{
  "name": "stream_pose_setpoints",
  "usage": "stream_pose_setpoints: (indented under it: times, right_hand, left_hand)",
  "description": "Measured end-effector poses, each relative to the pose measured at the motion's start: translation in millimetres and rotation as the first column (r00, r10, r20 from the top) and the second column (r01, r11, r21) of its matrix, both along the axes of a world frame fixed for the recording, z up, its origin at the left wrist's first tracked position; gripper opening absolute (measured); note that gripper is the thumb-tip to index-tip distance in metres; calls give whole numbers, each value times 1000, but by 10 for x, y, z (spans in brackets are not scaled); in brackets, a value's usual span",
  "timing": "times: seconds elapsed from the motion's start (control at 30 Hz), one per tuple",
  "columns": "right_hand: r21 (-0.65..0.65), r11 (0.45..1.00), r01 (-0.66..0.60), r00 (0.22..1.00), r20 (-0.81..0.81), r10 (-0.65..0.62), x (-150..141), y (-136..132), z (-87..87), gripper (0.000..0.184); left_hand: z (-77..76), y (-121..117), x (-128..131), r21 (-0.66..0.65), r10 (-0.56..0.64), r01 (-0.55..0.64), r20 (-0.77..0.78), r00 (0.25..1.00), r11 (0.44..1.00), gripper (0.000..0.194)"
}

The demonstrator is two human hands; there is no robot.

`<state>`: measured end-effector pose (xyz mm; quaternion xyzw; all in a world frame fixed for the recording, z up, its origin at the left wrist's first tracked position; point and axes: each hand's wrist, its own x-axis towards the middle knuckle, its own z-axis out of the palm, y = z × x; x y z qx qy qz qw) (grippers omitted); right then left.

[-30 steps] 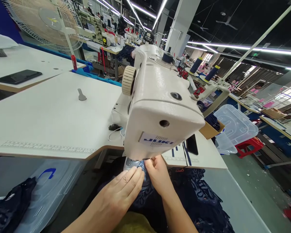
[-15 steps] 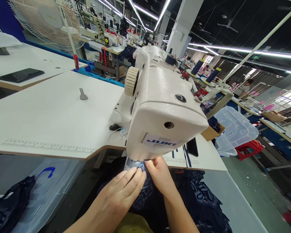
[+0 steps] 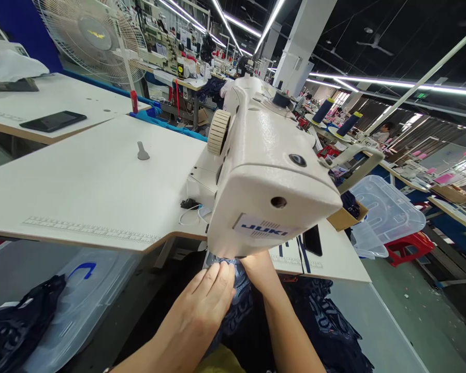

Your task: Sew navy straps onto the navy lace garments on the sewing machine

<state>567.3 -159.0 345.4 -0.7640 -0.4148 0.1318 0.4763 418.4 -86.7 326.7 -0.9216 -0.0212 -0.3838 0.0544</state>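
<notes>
Navy lace fabric [image 3: 241,296] runs from under the head of a white sewing machine [image 3: 252,181] and hangs down toward my lap. My left hand [image 3: 207,298] presses its closely set fingers on the fabric just in front of the machine head, its thumb out of sight. To the right, my right hand [image 3: 261,272] is curled at the fabric's other edge, its fingertips covered by the machine head. The needle and presser foot are hidden too.
More navy lace pieces [image 3: 330,316] hang at the right, and others [image 3: 23,316] lie on a clear plastic bin [image 3: 89,305] at lower left. A phone [image 3: 312,241] and narrow dark strips [image 3: 303,255] rest right of the machine. A grey metal piece [image 3: 142,152] stands on the table [image 3: 101,181].
My right hand has moved slightly forward, its fingers now further under the machine head. My left hand stays on the fabric. The whole view has shifted a little.
</notes>
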Motion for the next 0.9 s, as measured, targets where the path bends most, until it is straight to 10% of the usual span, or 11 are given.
stream_pose_setpoints:
  times: [0.9]
  right_hand:
    - [39,999,36,988,-153,-30,15,39,19,14]
  left_hand:
    - [-124,-138,116,-19,124,-123,53,991,992,29]
